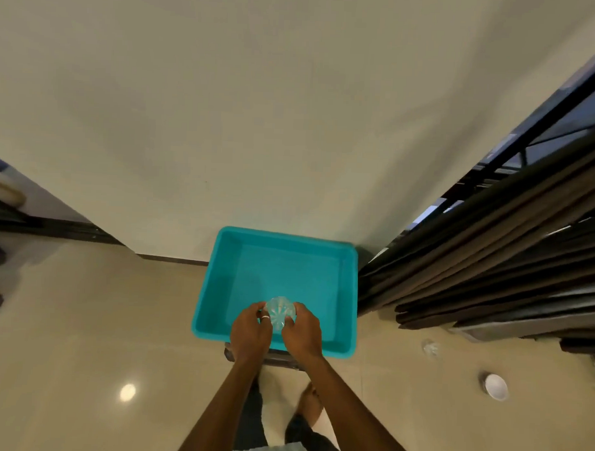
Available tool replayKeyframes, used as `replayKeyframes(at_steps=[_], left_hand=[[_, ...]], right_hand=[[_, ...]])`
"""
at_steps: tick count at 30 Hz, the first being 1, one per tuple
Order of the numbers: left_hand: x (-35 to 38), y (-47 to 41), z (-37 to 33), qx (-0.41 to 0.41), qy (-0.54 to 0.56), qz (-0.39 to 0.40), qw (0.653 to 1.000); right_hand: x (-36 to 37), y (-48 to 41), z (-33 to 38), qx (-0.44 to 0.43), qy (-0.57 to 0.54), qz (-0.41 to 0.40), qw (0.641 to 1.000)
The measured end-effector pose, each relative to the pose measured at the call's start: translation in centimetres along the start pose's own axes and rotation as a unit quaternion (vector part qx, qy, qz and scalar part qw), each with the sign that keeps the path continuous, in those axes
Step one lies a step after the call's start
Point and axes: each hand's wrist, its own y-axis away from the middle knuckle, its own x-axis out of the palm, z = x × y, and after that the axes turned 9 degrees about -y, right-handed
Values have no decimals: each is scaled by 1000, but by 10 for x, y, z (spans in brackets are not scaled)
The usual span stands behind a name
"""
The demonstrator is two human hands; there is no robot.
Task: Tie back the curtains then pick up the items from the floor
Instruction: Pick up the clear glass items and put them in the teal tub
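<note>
Our left hand (252, 328) and right hand (301, 330) grip a clear bottle (280, 310) between them, base facing us, its long axis pointing down into the teal tub (349, 294) below.

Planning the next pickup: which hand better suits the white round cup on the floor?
Probably the right hand: the white round cup lies on the floor to the person's right. Both hands grip the clear plastic bottle over the teal plastic tub; the left hand would cross over.

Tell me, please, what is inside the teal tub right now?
The visible floor of the teal tub shows no item. The left hand and right hand hold a clear bottle over its near end, hiding the floor beneath them.
</note>
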Motion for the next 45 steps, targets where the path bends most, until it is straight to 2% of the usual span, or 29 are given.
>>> replayKeyframes(at_steps=[6,13,17,23,34,45], left_hand=[[-7,-73,20,-5,-15,70,997],[-13,-172,42,-11,68,168,983],[-4,-214,35,-63,139,186,971],[15,-262,40,-105,140,195,965],[39,-304,53,-139,153,250,946],[36,-268,62,-149,32,214,965]], right_hand=[[35,-48,40,50,20,62,997],[91,-130,56,86,-15,100,991],[122,-182,49,112,-64,106,986],[158,-250,30,119,-90,128,980],[162,-265,43,147,-176,150,962],[140,-230,25,199,-166,126,958]])
